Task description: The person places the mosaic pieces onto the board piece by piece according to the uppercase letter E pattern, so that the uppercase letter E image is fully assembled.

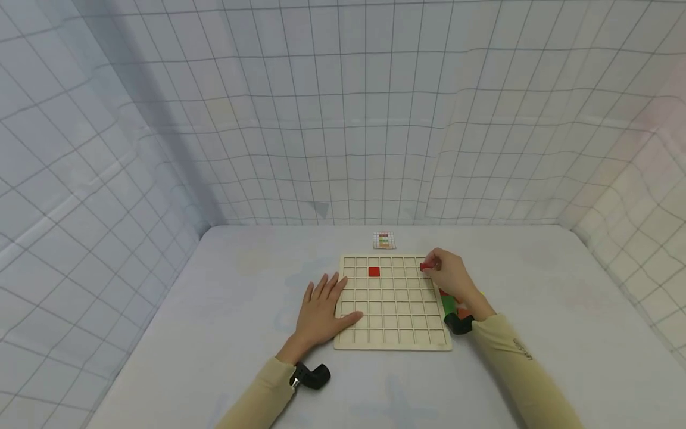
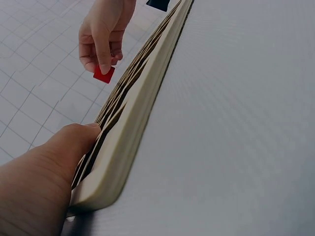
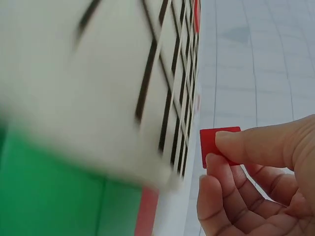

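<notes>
A cream board (image 1: 395, 341) divided into square cells lies on the white table. One red square tile (image 1: 374, 271) sits in a cell of its second row from the top, left of centre. My right hand (image 1: 449, 275) pinches another red tile (image 3: 208, 146) between thumb and fingertips, over the board's top right corner. That held tile also shows in the left wrist view, raised above the grid. My left hand (image 1: 320, 314) lies across the board's left edge with fingers spread, its thumb (image 2: 74, 140) resting on the rim.
Green tiles (image 1: 448, 305), orange tiles (image 1: 463, 313) and other coloured pieces lie along the board's right side, partly hidden under my right wrist. Behind the board lies a small card (image 1: 383, 240) printed with a coloured grid pattern. Grid-lined white curtains (image 1: 370, 119) surround the table.
</notes>
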### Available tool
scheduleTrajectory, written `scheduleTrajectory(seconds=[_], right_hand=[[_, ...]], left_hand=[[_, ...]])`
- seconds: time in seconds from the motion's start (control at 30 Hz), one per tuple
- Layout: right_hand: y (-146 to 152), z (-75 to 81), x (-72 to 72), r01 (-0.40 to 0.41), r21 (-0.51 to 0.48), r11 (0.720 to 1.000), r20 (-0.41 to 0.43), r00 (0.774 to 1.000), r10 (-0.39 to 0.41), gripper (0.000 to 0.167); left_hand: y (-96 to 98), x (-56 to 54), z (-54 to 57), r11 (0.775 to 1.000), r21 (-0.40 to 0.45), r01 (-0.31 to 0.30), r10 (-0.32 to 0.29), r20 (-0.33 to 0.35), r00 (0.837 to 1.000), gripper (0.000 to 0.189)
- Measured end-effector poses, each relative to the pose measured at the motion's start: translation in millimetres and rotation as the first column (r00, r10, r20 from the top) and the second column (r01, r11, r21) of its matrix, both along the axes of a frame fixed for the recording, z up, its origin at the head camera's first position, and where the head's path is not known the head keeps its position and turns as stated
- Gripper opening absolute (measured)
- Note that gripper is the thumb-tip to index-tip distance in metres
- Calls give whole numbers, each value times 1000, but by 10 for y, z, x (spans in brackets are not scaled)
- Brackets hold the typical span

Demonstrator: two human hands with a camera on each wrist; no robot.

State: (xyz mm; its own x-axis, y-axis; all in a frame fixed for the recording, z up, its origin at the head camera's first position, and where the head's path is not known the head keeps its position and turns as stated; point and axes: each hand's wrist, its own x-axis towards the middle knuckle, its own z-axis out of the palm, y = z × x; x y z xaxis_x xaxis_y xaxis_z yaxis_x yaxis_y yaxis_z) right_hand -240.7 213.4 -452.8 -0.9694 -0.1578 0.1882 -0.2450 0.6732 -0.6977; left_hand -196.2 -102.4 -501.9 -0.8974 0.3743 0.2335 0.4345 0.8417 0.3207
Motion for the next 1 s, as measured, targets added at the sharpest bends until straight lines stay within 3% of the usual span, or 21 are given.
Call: scheduleTrajectory(seconds=[0.17,0.47,0.7,1.0], right_hand=[[-273,30,-42,-76,-7,997,16,997,77,8],[-618,-13,-127,-140,-38,989,59,988,142,6],[-671,-61,-190,-118,-10,993,26,993,118,5],[-679,-48,-210,-101,108,989,67,993,94,4]], left_hand=[[-1,-1,3,1000,-10,-5,6,9,1000,88],[1,-2,12,1000,-12,-12,12,26,1000,88],[9,-5,6,1000,-16,-9,9,31,999,88],[2,10,4,1000,-13,-12,13,23,1000,88]])
